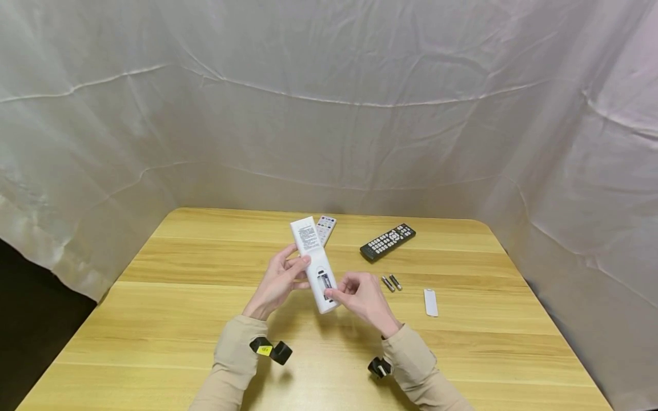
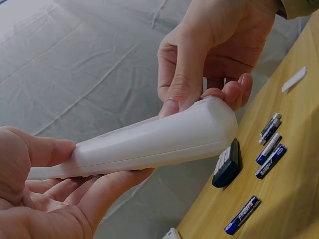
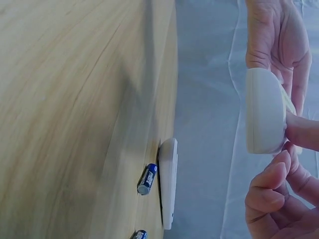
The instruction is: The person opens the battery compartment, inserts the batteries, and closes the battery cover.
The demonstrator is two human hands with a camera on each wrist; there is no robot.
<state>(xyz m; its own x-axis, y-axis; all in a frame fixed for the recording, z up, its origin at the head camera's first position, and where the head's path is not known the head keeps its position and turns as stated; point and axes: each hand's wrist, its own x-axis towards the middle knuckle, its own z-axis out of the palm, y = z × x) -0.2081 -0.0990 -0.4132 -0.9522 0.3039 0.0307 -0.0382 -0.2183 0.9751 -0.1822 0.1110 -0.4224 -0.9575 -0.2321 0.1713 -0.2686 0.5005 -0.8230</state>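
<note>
My left hand (image 1: 275, 285) grips a white remote control (image 2: 159, 142) by its middle, thumb on one side and fingers beneath. The remote's back faces up above the table, showing a printed label (image 1: 308, 234) and an uncovered battery compartment (image 1: 323, 279). Inside the compartment a dark battery shows. The thumb of my right hand (image 1: 367, 298) presses at the compartment's near end, while its curled fingers meet the remote's edge. What lies under that thumb is hidden. To the right, a white battery cover (image 1: 430, 302) lies on the table.
Loose batteries (image 1: 392, 283) lie on the table right of my right hand; the left wrist view shows several, including a blue one (image 2: 242, 215). A black remote (image 1: 388, 242) and another white remote (image 1: 325, 228) lie farther back. Grey cloth (image 1: 329, 142) hangs around the table.
</note>
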